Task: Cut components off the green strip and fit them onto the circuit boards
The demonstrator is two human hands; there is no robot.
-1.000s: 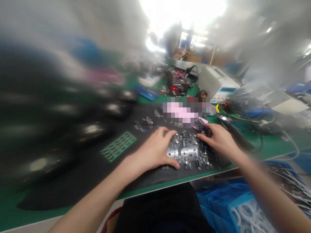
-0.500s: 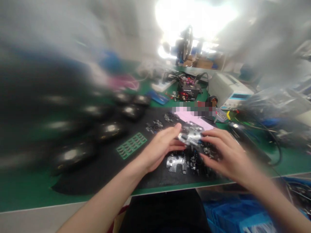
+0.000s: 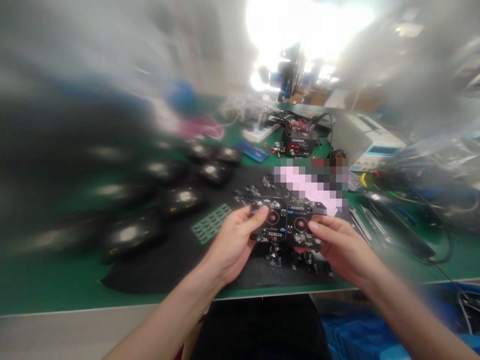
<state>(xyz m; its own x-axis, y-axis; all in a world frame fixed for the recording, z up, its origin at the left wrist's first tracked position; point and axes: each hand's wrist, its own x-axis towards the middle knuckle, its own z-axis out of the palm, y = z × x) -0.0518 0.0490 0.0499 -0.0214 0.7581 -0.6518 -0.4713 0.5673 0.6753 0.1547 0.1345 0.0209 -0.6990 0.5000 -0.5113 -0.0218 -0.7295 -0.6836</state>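
Both hands hold a black circuit board panel [image 3: 279, 232] with two round holes, its component side facing me, just above the black mat [image 3: 161, 272]. My left hand [image 3: 238, 235] grips its left edge, thumb on top and fingers beneath. At the right edge, my right hand [image 3: 343, 242] pinches it the same way. More black circuit boards [image 3: 275, 258] lie under and in front of the panel, partly covered by it. Farther back on the mat rest another board [image 3: 252, 192] and a smaller one [image 3: 268, 181]. A green panel of small boards [image 3: 206, 231] lies left of my left hand.
Blurred, shiny black rounded objects [image 3: 183, 197] line the left. Behind the hands are a pink sheet [image 3: 300, 184], a black box with a red light [image 3: 299, 143] and a pale bench instrument [image 3: 375, 142]. Tweezers [image 3: 360, 225] and cables lie right; blue bins [image 3: 360, 335] stand below the table edge.
The panel was tilted with a silvery side showing; now it lies flatter, displaying black faces and two holes. My right hand has shifted to its right edge. The view has moved slightly left.
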